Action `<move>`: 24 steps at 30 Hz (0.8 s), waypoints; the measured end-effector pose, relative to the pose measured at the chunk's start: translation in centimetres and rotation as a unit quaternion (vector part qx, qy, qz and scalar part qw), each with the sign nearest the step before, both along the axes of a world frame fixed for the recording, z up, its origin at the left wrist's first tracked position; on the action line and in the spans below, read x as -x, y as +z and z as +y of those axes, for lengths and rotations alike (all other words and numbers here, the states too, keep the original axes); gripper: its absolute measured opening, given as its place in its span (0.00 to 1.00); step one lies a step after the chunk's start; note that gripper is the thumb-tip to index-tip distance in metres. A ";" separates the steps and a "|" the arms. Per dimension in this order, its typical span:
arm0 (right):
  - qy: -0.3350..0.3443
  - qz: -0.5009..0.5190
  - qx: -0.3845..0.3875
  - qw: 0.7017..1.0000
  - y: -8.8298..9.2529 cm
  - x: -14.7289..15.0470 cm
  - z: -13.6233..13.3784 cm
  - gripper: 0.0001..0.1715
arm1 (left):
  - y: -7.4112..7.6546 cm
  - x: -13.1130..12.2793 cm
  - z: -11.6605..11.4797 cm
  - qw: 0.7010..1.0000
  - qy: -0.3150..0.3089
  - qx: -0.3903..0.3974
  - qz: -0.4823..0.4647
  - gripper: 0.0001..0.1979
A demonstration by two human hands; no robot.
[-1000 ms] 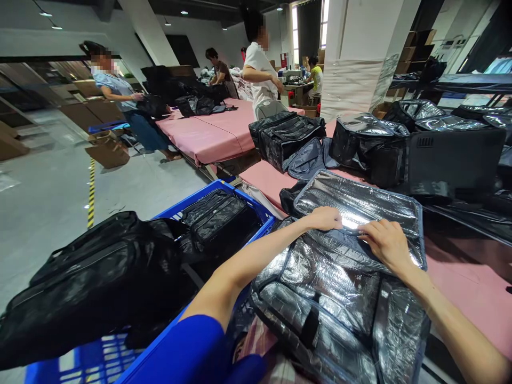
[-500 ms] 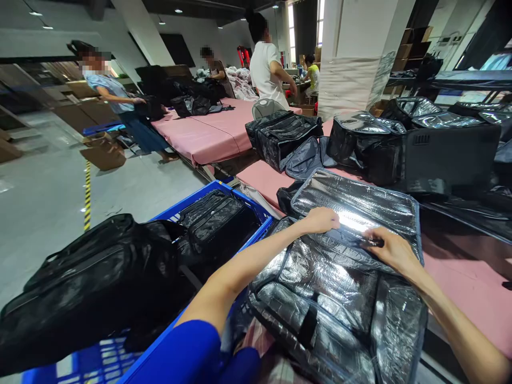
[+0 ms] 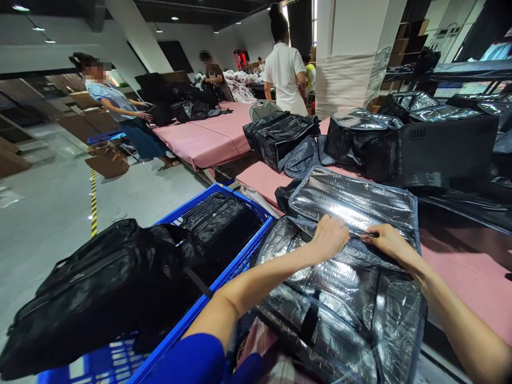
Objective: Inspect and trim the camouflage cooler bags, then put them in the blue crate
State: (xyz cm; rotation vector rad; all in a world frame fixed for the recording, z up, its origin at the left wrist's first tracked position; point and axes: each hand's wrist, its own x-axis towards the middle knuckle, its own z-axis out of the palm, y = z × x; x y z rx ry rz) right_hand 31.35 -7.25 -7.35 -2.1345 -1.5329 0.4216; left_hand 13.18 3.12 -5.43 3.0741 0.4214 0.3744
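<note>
In front of me lies an insulated cooler bag [image 3: 336, 304] with a silver foil lining, its lid [image 3: 360, 200] folded back on the far side. My left hand [image 3: 331, 238] is closed at the seam between lid and body, fingers curled on the edge there. Just to its right, my right hand [image 3: 386, 241] pinches the same edge between thumb and fingers. A black strip [image 3: 309, 324] runs across the foil inside the bag, nearer to me. Whether anything small sits within the fingers is hidden.
At my left a blue plastic crate [image 3: 236, 266] holds black bags [image 3: 100, 288]. More foil-lined bags [image 3: 364, 138] stand on the pink table [image 3: 460, 272] ahead and right. Beyond, a person in white [image 3: 285, 74] and another in light blue [image 3: 116, 104] stand by a second pink table [image 3: 204, 136].
My left hand has come down and right along the bag's edge, closer to my right hand. My right hand has shifted slightly. The person in white has turned away.
</note>
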 end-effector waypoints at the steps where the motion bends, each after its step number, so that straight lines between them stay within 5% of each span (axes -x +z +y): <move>1: -0.002 -0.003 -0.006 1.000 0.1 0.0 -0.2 0.25 | 0.2 0.0 0.0 1.000 -0.005 0.003 0.003 0.11; 7: -0.019 -0.123 -0.132 0.983 0.9 0.1 -2.7 0.25 | 0.6 0.8 0.3 0.999 -0.026 0.025 -0.010 0.11; 11: 0.071 -0.357 -0.254 0.896 1.7 1.1 -3.7 0.12 | 0.5 0.9 0.4 0.999 -0.021 0.034 -0.018 0.11; 16: 0.135 -0.481 -0.263 0.825 2.3 2.3 -3.3 0.10 | 0.4 0.9 0.6 0.999 -0.025 0.032 -0.026 0.10; 20: 0.143 -0.511 -0.269 0.804 2.5 2.5 -3.1 0.12 | 0.2 0.5 0.7 0.999 -0.033 0.028 -0.029 0.11; 24: 0.140 -0.478 -0.271 0.823 2.6 2.6 -3.3 0.14 | 0.4 0.9 0.4 0.998 -0.032 0.034 -0.034 0.11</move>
